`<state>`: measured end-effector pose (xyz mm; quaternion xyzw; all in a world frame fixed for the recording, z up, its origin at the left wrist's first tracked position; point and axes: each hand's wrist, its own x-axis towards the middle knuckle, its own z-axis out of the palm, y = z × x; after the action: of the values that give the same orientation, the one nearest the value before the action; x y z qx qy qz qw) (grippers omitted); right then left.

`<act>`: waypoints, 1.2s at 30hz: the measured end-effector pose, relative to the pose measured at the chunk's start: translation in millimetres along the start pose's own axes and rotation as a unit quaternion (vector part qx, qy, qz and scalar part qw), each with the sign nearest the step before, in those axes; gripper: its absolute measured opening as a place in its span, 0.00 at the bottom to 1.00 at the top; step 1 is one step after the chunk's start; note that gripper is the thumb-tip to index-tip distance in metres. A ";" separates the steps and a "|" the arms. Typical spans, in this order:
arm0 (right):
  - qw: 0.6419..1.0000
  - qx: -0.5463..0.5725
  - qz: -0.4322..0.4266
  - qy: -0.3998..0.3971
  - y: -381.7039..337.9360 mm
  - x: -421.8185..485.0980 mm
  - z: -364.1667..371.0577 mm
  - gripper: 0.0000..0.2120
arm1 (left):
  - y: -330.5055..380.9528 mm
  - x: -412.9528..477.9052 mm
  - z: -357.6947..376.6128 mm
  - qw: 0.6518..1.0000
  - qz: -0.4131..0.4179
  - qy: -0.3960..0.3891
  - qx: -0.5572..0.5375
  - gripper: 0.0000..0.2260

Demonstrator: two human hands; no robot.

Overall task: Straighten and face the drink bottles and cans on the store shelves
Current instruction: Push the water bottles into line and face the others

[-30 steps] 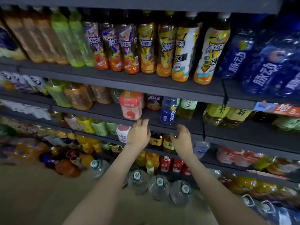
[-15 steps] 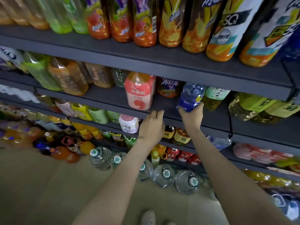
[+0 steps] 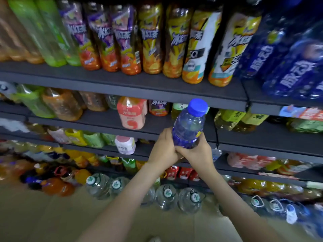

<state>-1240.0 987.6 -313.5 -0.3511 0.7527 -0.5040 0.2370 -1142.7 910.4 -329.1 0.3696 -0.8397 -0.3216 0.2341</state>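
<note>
- Blue bottle [image 3: 187, 126], half a second ago standing on the shelf to the right of the pink bottle [image 3: 131, 113] with only the right hand on it, is now lifted clear and held in the air in front of the shelf edge, below and to the right of the pink bottle.
- Both hands now hold its lower half: the left hand [image 3: 163, 151], which was resting open at the shelf edge, has closed round it, and the right hand [image 3: 199, 154] wraps it from the other side.
- Its blue cap points up, leaning slightly right; its label is too blurred to read.
- Shelf board [image 3: 157, 124] right of the pink bottle now shows a bare front spot.
- Judgement: the bottle is probably being turned in the 2 hands to face its label outward, and it still has to go back in line.
</note>
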 end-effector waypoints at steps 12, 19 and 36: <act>0.999 -0.004 -0.033 0.043 -72.0 -17.0 -130.1 0.16 | 115.2 35.4 -35.9 0.913 0.064 -0.275 -0.294 0.24; 0.987 0.038 -0.013 0.154 -84.9 3.8 -154.9 0.19 | 141.5 63.3 -33.8 0.939 0.097 -0.202 -0.262 0.23; 0.970 -0.072 -0.057 0.225 -78.0 118.7 -158.6 0.41 | 139.7 149.0 -20.7 0.922 0.244 0.195 0.227 0.38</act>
<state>-1406.3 971.3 -181.5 -0.2869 0.7998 -0.5272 0.0062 -1287.2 860.5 -192.2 0.2514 -0.8923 0.0235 0.3743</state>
